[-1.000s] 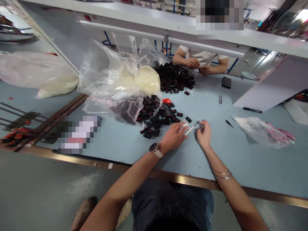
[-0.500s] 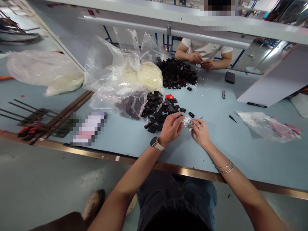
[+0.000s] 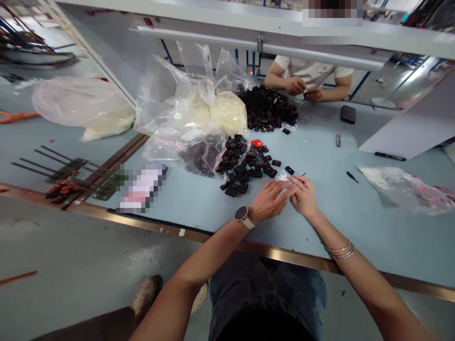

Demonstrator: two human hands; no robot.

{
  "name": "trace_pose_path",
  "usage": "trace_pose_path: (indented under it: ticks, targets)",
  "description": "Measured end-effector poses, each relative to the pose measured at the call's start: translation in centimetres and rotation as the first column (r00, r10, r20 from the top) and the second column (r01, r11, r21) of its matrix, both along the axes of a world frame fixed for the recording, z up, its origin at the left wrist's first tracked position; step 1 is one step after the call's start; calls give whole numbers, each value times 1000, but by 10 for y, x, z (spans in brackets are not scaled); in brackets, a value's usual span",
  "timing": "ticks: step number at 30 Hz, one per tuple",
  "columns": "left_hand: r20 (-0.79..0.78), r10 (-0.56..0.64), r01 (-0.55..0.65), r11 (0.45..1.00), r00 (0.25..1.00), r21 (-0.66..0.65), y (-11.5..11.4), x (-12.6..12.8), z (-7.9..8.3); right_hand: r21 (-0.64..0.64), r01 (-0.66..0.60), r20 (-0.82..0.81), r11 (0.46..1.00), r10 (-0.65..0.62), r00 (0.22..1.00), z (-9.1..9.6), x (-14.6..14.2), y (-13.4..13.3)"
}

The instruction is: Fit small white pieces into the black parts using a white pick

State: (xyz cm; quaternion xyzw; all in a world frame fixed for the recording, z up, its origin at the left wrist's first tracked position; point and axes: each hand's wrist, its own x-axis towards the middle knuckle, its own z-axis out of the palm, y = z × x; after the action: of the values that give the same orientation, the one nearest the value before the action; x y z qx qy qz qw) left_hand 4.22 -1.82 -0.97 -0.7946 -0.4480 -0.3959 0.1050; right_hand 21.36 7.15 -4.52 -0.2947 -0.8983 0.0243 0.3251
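Note:
My left hand is at the front of the bench, fingers bent and reaching to the fingertips of my right hand. The right hand's fingers are curled together; whatever lies between the two hands is hidden. Just beyond the fingertips is a small heap of tiny white pieces, partly covered by the hands. One small black plastic part lies alone behind that heap. To the left spreads a pile of similar black parts, some with red marks, running up to a clear plastic bag.
Across the bench a co-worker's hands hold something small beside a bigger pile of black parts. A phone lies left, near metal rods. At right are a small black tool and another plastic bag.
My left hand has drawn back from the white pieces and moved right, against the right hand. The whole view has shifted slightly.

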Motion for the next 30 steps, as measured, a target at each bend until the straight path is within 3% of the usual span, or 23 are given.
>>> trace_pose_path:
  ticks: [6,11,21,30]
  targets:
    - [0,79,-79,996,997,-37,2,-7,11,-3,1,33,1000,-1,999,3,-1,-1]
    - [145,155,-168,982,977,81,-1,-16,20,-1,-13,41,1000,13,999,7,-1,-2]
    - [165,122,-135,988,979,73,-3,-10,15,32,-46,28,998,45,999,10,-2,-1]
    - [208,154,-177,979,966,99,0,-13,19,-12,1,88,1000,0,996,10,-4,-2]
